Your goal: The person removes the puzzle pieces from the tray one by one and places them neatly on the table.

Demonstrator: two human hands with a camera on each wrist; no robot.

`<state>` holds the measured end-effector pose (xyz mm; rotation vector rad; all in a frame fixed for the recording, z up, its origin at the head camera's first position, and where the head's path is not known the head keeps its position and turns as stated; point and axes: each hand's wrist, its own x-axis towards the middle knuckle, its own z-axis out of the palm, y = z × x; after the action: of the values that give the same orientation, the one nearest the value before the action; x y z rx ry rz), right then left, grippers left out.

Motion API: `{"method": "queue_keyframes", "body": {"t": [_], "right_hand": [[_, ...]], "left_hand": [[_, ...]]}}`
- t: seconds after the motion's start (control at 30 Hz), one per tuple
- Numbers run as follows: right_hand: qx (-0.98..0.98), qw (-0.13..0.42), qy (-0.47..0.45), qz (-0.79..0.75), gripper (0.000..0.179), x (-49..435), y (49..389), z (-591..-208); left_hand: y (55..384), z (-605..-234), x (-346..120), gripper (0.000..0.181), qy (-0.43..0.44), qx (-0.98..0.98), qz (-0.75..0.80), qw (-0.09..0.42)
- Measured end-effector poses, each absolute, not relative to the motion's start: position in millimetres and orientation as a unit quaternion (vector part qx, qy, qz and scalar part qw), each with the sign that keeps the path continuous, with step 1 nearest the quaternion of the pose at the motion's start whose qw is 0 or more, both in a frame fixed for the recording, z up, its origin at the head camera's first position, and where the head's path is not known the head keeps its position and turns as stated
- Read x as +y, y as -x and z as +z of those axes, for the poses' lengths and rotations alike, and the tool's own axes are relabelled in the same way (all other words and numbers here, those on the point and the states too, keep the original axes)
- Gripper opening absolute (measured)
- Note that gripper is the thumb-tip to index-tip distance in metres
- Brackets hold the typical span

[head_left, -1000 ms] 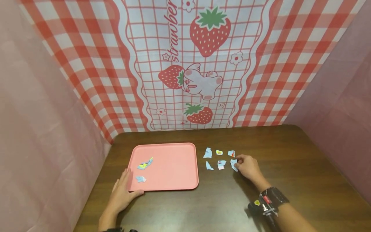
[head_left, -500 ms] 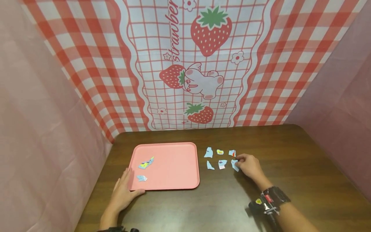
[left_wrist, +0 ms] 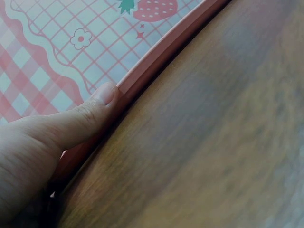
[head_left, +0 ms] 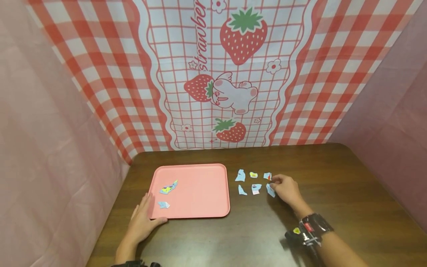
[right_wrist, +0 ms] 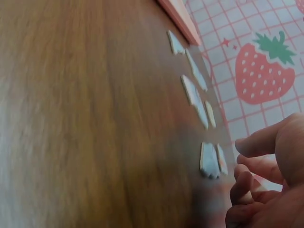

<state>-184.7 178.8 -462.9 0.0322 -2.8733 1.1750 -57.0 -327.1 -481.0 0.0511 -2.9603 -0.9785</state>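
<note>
My left hand (head_left: 141,219) rests at the near left corner of a pink tray (head_left: 200,191), fingers laid along its left edge. In the left wrist view its thumb (left_wrist: 88,114) touches the tray's rim. Two flat, printed, irregular pieces lie in the tray: a yellow-and-blue one (head_left: 168,187) and a pale blue one (head_left: 163,204). My right hand (head_left: 287,190), fingers loosely bent, hovers beside a light-blue piece (head_left: 271,190) at the near right of a group. In the right wrist view this piece (right_wrist: 209,160) lies on the table, apart from the fingertips.
Several more irregular pieces lie in two rows right of the tray, among them a yellow one (head_left: 253,175), a red-marked one (head_left: 267,176) and a blue-and-pink one (head_left: 256,188). The brown table (head_left: 213,241) meets a strawberry-print cloth (head_left: 230,111) behind and pink cloth at both sides.
My right fingertips have lifted slightly off the near right light-blue piece, which shows more fully now. The left hand and the tray stay in place.
</note>
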Motion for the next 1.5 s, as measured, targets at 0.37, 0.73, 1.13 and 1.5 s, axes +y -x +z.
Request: {"method": "queue_keyframes", "body": {"t": [0.37,0.73,1.13,1.5], "right_hand": [[-0.912,0.037,-0.051,0.405,0.019,135,182,-449],[-0.897,0.016,-0.114,0.426,0.012,67,170,-440],[-0.874,-0.017,-0.191,0.447,0.009,-5,155,-432],[-0.863,-0.036,-0.241,0.442,0.006,-51,151,-428]], "left_hand": [[56,-482,-329,0.119,-0.017,-0.949,-0.314,0.013],[59,-480,-327,0.119,-0.016,-0.947,-0.32,0.009],[56,-480,-330,0.118,-0.019,-0.948,-0.317,0.019],[59,-478,-330,0.12,-0.026,-0.946,-0.322,-0.001]]}}
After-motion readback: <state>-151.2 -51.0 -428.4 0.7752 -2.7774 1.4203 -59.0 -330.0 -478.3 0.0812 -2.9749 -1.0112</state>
